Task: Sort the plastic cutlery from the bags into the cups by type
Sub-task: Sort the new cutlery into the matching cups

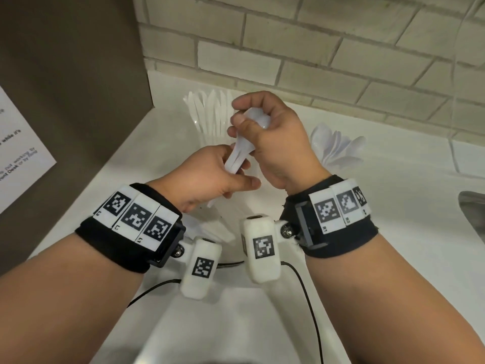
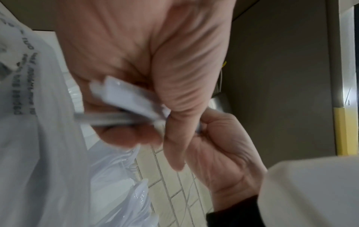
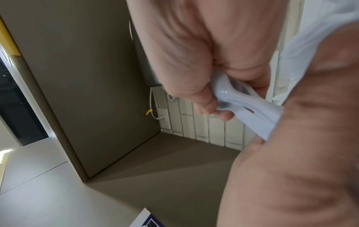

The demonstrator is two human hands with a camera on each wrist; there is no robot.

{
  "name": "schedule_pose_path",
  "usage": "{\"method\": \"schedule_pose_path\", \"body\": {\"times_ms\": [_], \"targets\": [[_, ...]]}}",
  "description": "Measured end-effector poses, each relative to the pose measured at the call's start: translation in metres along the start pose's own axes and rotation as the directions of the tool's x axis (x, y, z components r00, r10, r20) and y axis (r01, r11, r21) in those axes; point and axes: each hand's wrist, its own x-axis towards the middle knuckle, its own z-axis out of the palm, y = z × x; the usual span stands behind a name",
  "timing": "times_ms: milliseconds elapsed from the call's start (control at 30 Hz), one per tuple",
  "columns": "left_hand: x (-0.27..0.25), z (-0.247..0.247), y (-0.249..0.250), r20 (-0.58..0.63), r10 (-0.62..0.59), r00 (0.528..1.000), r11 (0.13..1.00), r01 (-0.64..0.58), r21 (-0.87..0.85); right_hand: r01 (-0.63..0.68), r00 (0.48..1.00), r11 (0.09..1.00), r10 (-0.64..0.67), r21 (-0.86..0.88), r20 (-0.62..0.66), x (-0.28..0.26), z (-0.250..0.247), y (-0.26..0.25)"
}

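Observation:
A small bundle of white plastic spoons [image 1: 240,153] is held over the white counter between both hands. My left hand [image 1: 236,177] grips the handle ends, seen blurred in the left wrist view as spoons [image 2: 124,95]. My right hand [image 1: 246,116] curls round the bowl ends [image 3: 242,104]. Behind the hands a clear cup holds upright white knives [image 1: 210,116]. To the right another cup holds a fan of white spoons [image 1: 336,148]. A clear printed plastic bag [image 2: 38,138] lies under the left hand, with more white cutlery [image 1: 210,227] below the wrists.
A brown cabinet panel [image 1: 65,88] with a paper notice [image 1: 15,153] closes off the left side. A tiled wall [image 1: 341,48] runs along the back. A metal sink edge [image 1: 472,208] shows at the right. Black cables [image 1: 304,285] trail from the wrist cameras.

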Motion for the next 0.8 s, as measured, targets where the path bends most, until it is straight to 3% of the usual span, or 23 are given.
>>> {"method": "schedule_pose_path", "body": {"times_ms": [133, 233, 300, 333, 400, 533, 700, 800], "targets": [[-0.001, -0.016, -0.006, -0.011, 0.009, 1.000, 0.913, -0.004, 0.407, 0.072, 0.981, 0.996, -0.063, 0.045, -0.185, 0.000, -0.022, -0.007], [-0.004, -0.028, -0.013, 0.176, -0.096, 0.980, 0.647, -0.073, 0.759, 0.182, 0.915, 0.978, -0.205, -0.099, -0.347, 0.007, -0.055, -0.021], [-0.005, -0.027, -0.015, 0.271, -0.238, 0.933, 0.448, -0.142, 0.883, 0.242, 0.832, 0.916, -0.366, -0.320, -0.417, 0.012, -0.078, -0.031], [-0.005, -0.025, -0.015, 0.277, -0.275, 0.921, 0.404, -0.151, 0.902, 0.253, 0.784, 0.866, -0.445, -0.431, -0.433, 0.014, -0.089, -0.035], [-0.001, -0.020, -0.014, 0.261, -0.268, 0.927, 0.401, -0.139, 0.906, 0.240, 0.717, 0.773, -0.549, -0.588, -0.429, 0.019, -0.108, -0.039], [0.008, -0.012, -0.014, 0.241, -0.164, 0.956, 0.433, -0.150, 0.889, 0.154, 0.698, 0.697, -0.578, -0.700, -0.423, 0.030, -0.136, -0.019], [0.014, -0.010, -0.025, 0.240, -0.167, 0.956, 0.536, -0.116, 0.836, -0.020, 0.804, 0.704, -0.411, -0.709, -0.431, 0.037, -0.141, 0.039], [0.015, -0.010, -0.030, 0.237, -0.165, 0.957, 0.566, -0.106, 0.818, -0.219, 0.887, 0.587, -0.214, -0.779, -0.410, 0.036, -0.139, 0.071]]}}
